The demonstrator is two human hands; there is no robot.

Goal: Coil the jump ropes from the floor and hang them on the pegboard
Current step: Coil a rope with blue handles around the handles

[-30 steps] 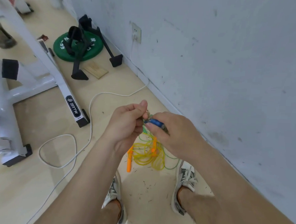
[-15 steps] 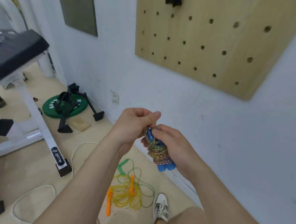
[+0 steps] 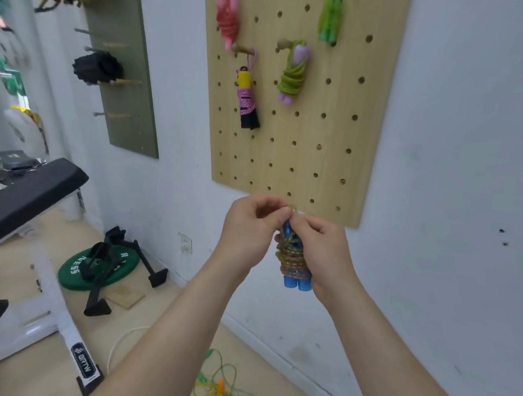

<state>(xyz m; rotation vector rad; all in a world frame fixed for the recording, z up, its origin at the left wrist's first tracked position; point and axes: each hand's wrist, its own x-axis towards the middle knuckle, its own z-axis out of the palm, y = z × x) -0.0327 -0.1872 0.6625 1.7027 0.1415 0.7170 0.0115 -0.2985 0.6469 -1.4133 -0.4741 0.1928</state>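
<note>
Below the pegboard, the right hand grips the coiled jump rope while the left hand pinches its top loop, which may unravel if that pinch slips.

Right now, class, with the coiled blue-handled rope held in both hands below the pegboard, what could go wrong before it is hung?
The left hand pinches only a small loop atop the blue-handled rope gripped by the right hand; if it slips, the wraps may loosen. Loose ropes lie tangled on the floor below the hands, so a step forward could snag them. Each peg showing on the pegboard already carries a rope.
</note>
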